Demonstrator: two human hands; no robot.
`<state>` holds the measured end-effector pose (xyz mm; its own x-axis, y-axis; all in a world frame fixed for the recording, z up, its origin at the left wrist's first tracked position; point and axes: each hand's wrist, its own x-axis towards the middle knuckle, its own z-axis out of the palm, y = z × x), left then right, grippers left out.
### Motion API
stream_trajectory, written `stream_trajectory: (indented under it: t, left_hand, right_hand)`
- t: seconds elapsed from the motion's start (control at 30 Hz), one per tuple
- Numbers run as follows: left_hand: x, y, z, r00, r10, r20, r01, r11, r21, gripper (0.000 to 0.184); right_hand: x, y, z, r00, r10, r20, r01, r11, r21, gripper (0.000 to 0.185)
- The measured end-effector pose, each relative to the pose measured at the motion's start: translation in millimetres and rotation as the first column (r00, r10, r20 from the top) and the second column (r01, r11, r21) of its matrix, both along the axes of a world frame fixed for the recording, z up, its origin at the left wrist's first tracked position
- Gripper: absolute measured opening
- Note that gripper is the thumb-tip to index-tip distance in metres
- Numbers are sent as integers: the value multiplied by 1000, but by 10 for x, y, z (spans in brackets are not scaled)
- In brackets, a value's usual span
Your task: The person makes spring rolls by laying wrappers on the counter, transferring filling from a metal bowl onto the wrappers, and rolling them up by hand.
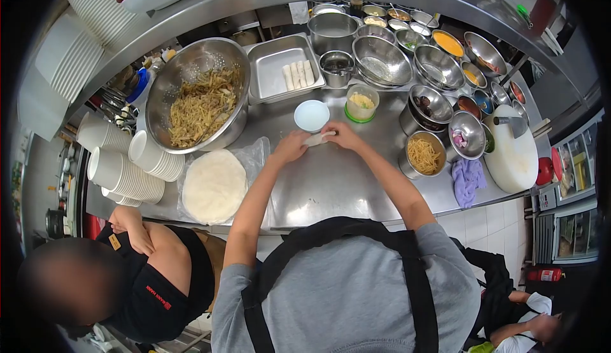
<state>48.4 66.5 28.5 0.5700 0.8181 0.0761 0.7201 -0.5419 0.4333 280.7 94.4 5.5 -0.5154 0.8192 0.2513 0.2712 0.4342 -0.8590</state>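
A pale spring roll (pixel 316 139) lies across the steel counter between my hands. My left hand (pixel 291 146) closes on its left end, and my right hand (pixel 343 137) pinches the right end. Just beyond them sits a small light-blue bowl (pixel 312 116). To its right is a clear tub (pixel 363 104) with crumbly yellow contents and a green base. Several finished white rolls (pixel 298 75) line the right side of a steel tray (pixel 264 76). Round white wrappers (pixel 214 186) are stacked on plastic by my left forearm. A large colander (pixel 238 119) of shredded filling (pixel 203 106) stands behind them.
Stacked white bowls (pixel 121 168) crowd the left. Metal bowls (pixel 439 67) of ingredients fill the back right. A pot of yellow strips (pixel 424 156), a purple cloth (pixel 468 181) and a round chopping board (pixel 512 159) are at right. A co-worker (pixel 162 270) stands close on the left.
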Motion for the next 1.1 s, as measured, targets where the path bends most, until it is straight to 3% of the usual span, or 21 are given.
stream_trajectory:
  t: [0.03, 0.07, 0.13, 0.17, 0.27, 0.37, 0.47, 0.57, 0.67, 0.77, 0.87, 0.93, 1.1]
  left_hand:
    - [-31, 77, 6, 999, -27, 24, 28, 997, -67, 41]
    - [-75, 150, 17, 994, -23, 111, 53, 960, -275, 40]
    - [-127, 239, 64, 962, 38, 270, 147, 760, -632, 38]
    - [-134, 222, 56, 944, 98, 316, 158, 706, -691, 40]
    - [-153, 19, 138, 865, 284, 414, 229, 509, -830, 43]
    - [-162, -127, 82, 798, 379, 469, 360, 324, -875, 45]
    - [-159, -271, 133, 768, 364, 527, 451, 277, -848, 46]
    - [-195, -349, 54, 694, 436, 572, 470, 327, -820, 45]
    - [-225, -479, 87, 564, 583, 585, 453, 374, -809, 40]
    - [-239, -602, 205, 344, 756, 557, 454, 385, -803, 30]
    - [-260, -656, 200, 135, 862, 489, 484, 373, -791, 25]
    - [-258, -659, 217, 42, 887, 460, 511, 376, -773, 24]
    - [-147, -740, 469, -24, 888, 460, 450, 420, -788, 24]
  right_hand:
    - [24, 86, 21, 998, 56, 0, -55, 993, -104, 20]
    - [41, 139, 29, 994, 111, -6, -110, 972, -206, 20]
    - [61, 148, 162, 990, 142, 16, -133, 954, -269, 21]
    - [72, 144, 225, 987, 159, 26, -144, 943, -300, 21]
    - [64, 78, 402, 995, 86, 49, -39, 796, -604, 20]
    - [67, -1, 488, 998, 56, 20, -27, 725, -689, 22]
    - [89, -70, 463, 997, 73, -10, -62, 758, -649, 26]
    - [-18, -276, 366, 991, -112, -72, 99, 982, -162, 25]
    - [-91, -509, 599, 953, -275, -127, 278, 961, 8, 25]
    - [-173, -769, 633, 943, -329, -55, 330, 944, 11, 27]
    - [-315, -1068, 675, 990, -131, -49, 137, 977, 161, 32]
    - [-415, -1207, 714, 994, -96, -41, 103, 971, 216, 39]
    - [-587, -1300, 889, 991, -133, 2, 125, 935, 333, 52]
